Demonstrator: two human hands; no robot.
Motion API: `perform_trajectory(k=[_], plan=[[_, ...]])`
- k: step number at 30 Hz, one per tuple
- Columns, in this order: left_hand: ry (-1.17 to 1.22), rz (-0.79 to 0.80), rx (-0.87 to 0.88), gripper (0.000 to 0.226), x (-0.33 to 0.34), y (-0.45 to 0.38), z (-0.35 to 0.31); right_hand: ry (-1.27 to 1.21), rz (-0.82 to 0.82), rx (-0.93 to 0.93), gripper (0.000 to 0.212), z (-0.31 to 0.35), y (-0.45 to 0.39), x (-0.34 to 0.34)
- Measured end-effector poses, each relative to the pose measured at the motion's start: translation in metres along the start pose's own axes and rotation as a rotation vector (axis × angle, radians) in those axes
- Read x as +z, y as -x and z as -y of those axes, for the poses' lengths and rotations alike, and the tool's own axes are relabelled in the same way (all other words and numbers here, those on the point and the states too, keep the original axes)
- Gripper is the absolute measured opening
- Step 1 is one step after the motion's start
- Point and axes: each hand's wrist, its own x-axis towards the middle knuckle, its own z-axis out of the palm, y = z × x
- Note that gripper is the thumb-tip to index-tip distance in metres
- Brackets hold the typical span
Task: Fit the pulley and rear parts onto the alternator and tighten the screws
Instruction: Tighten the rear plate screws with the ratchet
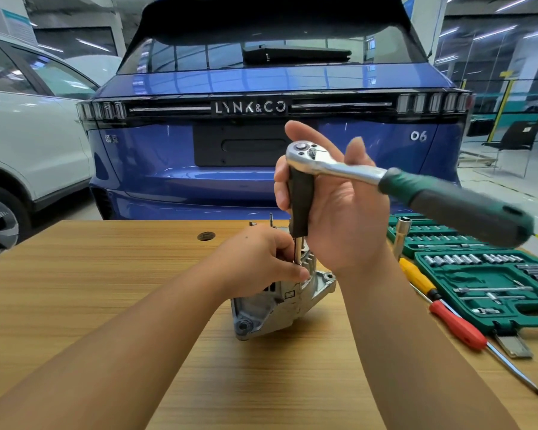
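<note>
A silver alternator [280, 302] stands on the wooden table [106, 274], near its middle. My left hand [258, 262] rests on top of it, with the fingers pinching the thin steel shaft of a driver extension [298, 251] where it meets the housing. My right hand [339, 209] grips the extension's black handle [300, 203], which stands upright above the alternator. A chrome ratchet [317, 158] with a green and black grip [460, 206] sits on top of the handle and points right. The screw under the shaft is hidden by my fingers.
A green socket set case [485, 274] lies open at the right of the table. A red screwdriver [460, 327] and a yellow one [416, 277] lie beside it. A blue car [261, 88] stands behind the table, a white car [28, 135] at the left.
</note>
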Motion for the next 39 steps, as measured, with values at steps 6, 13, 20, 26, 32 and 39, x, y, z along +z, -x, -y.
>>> perform_trajectory(k=[6,13,20,26,32,39], plan=[[-0.050,0.015,0.011,0.020,0.000,0.001,-0.001,0.246,-0.328,-0.087,0.010,-0.003,0.005,-0.002],[-0.067,0.017,0.019,0.023,-0.003,0.002,-0.001,0.063,-0.144,0.049,0.029,0.002,0.005,-0.009],[-0.023,0.011,0.044,0.024,-0.002,0.003,-0.003,0.356,-0.141,-0.237,0.053,-0.014,0.003,-0.003],[0.128,0.000,0.101,0.021,0.000,0.009,-0.012,0.211,-0.056,-0.139,0.043,-0.014,0.005,0.000],[-0.009,0.022,0.049,0.022,-0.001,0.004,-0.006,0.311,-0.317,-0.125,0.039,-0.008,0.005,0.007],[-0.058,0.036,0.054,0.023,-0.002,0.002,-0.001,0.186,-0.335,-0.026,0.022,0.000,0.003,-0.002]])
